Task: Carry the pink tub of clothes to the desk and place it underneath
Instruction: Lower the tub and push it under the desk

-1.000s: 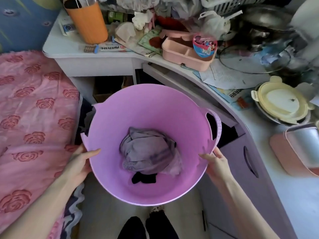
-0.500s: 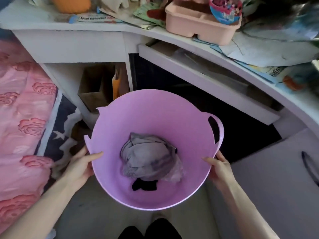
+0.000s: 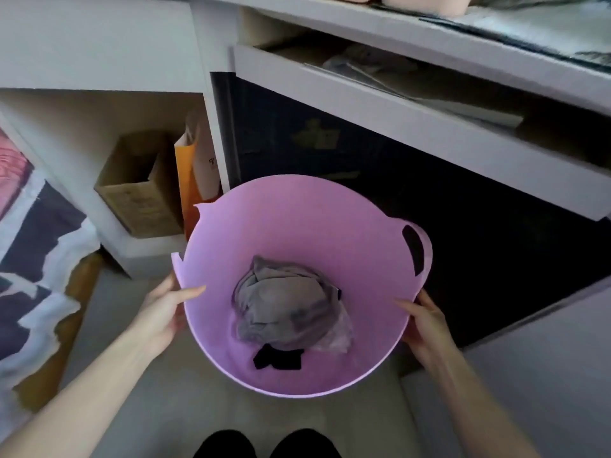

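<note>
Head view: pink tub (image 3: 299,226) gripped at opposite rim edges by left hand (image 3: 162,309) and right hand (image 3: 426,322), dark desk opening (image 3: 413,206) directly ahead, apparently unobstructed

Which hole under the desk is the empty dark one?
The wide dark opening beneath the pulled-out white drawer. The narrower left one holds a brown cardboard box.

Both hands, left (image 3: 162,312) and right (image 3: 426,328), grip the tub (image 3: 297,226) of clothes (image 3: 284,305) near the desk (image 3: 413,120) opening.
</note>
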